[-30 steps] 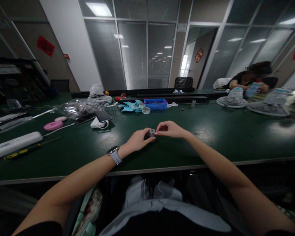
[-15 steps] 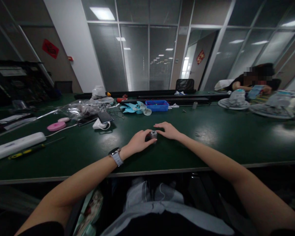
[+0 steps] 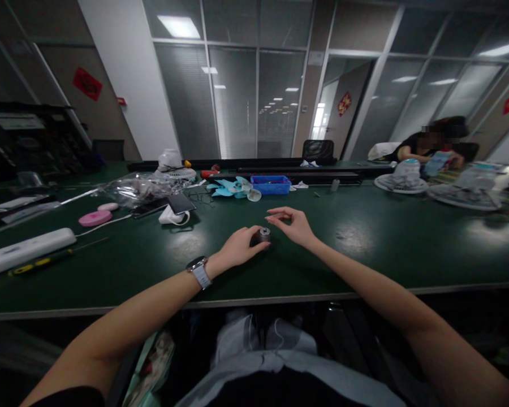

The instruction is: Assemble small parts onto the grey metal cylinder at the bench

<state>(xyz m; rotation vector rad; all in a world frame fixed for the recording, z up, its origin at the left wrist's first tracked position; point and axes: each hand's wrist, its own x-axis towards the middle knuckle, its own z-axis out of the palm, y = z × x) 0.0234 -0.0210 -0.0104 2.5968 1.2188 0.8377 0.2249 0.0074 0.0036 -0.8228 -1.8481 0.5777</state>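
Observation:
A small grey metal cylinder (image 3: 264,233) with a dark hole in its top stands upright on the green table (image 3: 220,282). My left hand (image 3: 240,247) is closed around it, thumb on the near side and fingers on the far side. A watch (image 3: 199,272) is on that wrist. Above and to the right of the cylinder, apart from it, is my right hand (image 3: 294,226). Its thumb and fingertips are close together with a narrow gap, and nothing shows between them.
Behind are a blue bin (image 3: 270,185), blue fan blades (image 3: 233,187) and a phone (image 3: 181,203). A power strip (image 3: 29,251), a screwdriver (image 3: 46,262) and a pink round item (image 3: 95,218) lie left. At right are fan heads (image 3: 402,180) and another person (image 3: 428,147).
My right hand has drawn up and away from the cylinder's top, its thumb and fingers coming closer together. My left hand keeps its hold on the cylinder.

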